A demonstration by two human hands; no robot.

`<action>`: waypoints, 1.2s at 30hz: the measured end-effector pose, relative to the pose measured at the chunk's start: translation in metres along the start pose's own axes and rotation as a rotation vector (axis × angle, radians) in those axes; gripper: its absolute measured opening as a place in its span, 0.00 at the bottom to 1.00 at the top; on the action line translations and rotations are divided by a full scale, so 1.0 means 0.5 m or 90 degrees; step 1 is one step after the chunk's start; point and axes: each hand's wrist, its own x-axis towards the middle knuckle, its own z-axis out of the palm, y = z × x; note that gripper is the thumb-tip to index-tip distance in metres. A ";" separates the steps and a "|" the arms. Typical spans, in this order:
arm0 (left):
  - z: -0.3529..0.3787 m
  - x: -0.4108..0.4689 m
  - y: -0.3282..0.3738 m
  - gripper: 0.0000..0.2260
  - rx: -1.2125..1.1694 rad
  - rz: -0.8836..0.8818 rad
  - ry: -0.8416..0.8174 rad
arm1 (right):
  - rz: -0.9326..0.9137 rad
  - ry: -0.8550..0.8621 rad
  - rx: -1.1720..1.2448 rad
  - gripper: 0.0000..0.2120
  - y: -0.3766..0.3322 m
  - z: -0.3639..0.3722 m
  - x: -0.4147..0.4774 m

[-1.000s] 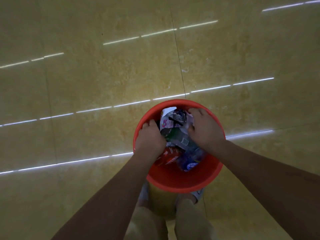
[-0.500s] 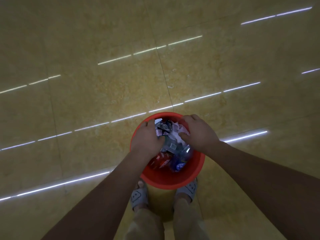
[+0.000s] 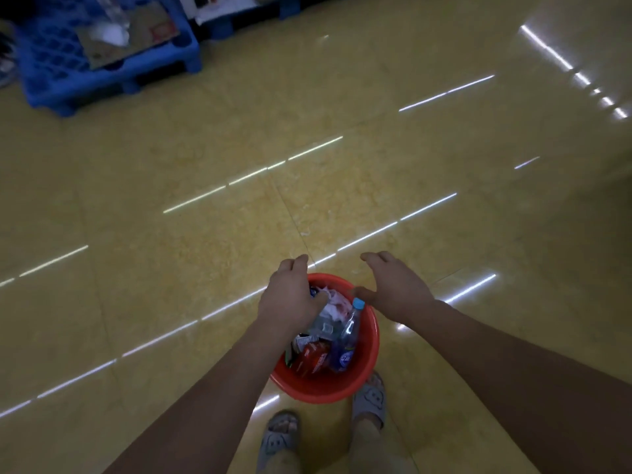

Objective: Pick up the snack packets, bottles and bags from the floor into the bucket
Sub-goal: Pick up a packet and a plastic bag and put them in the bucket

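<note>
From the head camera, a red bucket [image 3: 326, 391] stands on the yellow tiled floor [image 3: 205, 268] just in front of the person's feet, which wear grey slippers [image 3: 370, 398]. The bucket is filled with litter: a clear bottle [image 3: 348, 340] with a blue cap leans against the right inner wall, a red snack packet [image 3: 313, 359] lies at the near side, and a crumpled white and pink bag [image 3: 337, 304] sits toward the far side.

The left hand [image 3: 290, 297] hangs over the bucket's left rim, its fingers loosely bent and gripping nothing that can be seen. Its thumb points at the crumpled bag, and I cannot tell whether it touches. The right hand [image 3: 398, 292] hovers over the right rim with fingers spread and relaxed, holding nothing.

Well away at the far left, a blue plastic pallet [image 3: 54, 73] carries a sheet of cardboard [image 3: 136, 35].
</note>
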 end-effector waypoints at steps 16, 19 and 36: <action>-0.316 -0.148 0.145 0.33 0.114 0.297 0.059 | 0.124 0.228 0.023 0.34 -0.165 -0.213 -0.304; -0.343 -0.180 0.171 0.33 0.107 0.331 0.060 | 0.141 0.249 0.025 0.34 -0.168 -0.233 -0.357; -0.350 -0.389 0.452 0.32 0.113 0.496 0.053 | 0.325 0.365 0.043 0.33 -0.046 -0.309 -0.758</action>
